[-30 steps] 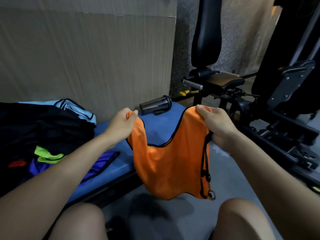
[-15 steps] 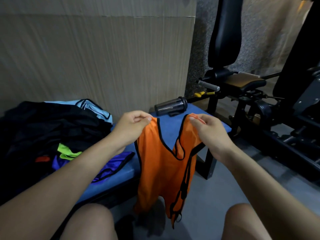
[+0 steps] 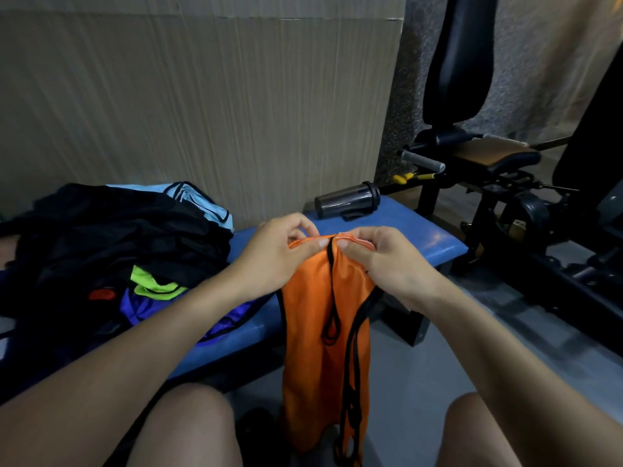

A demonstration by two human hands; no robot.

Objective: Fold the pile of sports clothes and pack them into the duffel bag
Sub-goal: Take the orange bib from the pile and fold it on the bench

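Gym machines flank a blue surface (image 3: 421,230) whose left end carries the clothes pile (image 3: 111,244). Both hands, left hand (image 3: 276,254) and right hand (image 3: 381,261), pinch the orange vest (image 3: 313,332) shoulders together, apparently halving it lengthwise, beyond the surface's front edge.

Both forearms bare, reaching forward from the lower corners and converging mid-frame. Left hand (image 3: 276,254) knuckles up, fingers curled, thumb and fingertips pinching the top edge of the orange vest (image 3: 317,332). Right hand (image 3: 384,261) back of hand toward camera, fingers curled down, pinching the same top edge just beside the left. Thumb tips of the two hands nearly touching, wrists roughly level, both slightly bent inward. Elbows out of frame. Two bare knees at bottom edge, left knee under left forearm, right knee under right forearm, spread apart
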